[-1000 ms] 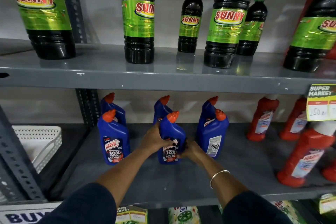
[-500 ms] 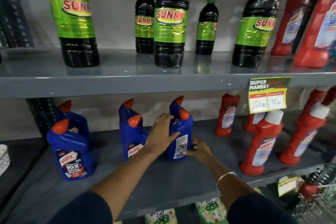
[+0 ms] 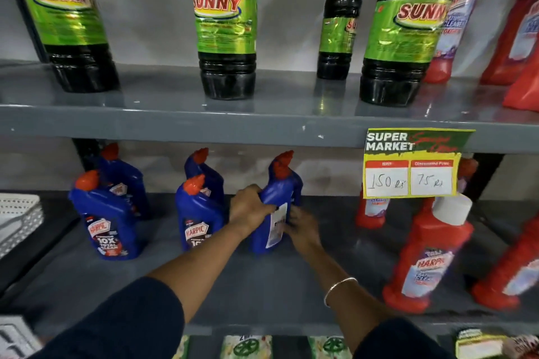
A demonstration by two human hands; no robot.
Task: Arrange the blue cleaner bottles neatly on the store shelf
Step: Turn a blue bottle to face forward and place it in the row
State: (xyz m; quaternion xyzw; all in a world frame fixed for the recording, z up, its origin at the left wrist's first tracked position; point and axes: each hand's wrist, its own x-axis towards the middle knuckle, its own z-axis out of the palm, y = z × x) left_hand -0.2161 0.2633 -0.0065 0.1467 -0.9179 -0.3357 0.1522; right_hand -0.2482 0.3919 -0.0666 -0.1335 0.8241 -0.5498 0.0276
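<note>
Several blue cleaner bottles with orange caps stand on the grey middle shelf point(image 3: 262, 294). A left pair stands one behind the other, front one point(image 3: 106, 221), and a middle pair likewise, front one point(image 3: 198, 218). The right blue bottle point(image 3: 277, 201) shows its white back label, with another hidden close behind it. My left hand point(image 3: 249, 208) grips this bottle's left side. My right hand point(image 3: 302, 229), blurred, presses against its lower right side.
Red cleaner bottles point(image 3: 431, 253) stand to the right on the same shelf. A yellow price tag point(image 3: 411, 163) hangs from the upper shelf edge. Dark bottles with green labels point(image 3: 224, 23) fill the upper shelf. A white perforated basket point(image 3: 17, 218) sits at far left.
Both hands left the middle front bottle and moved right onto the right blue bottle. The view came closer and shifted right.
</note>
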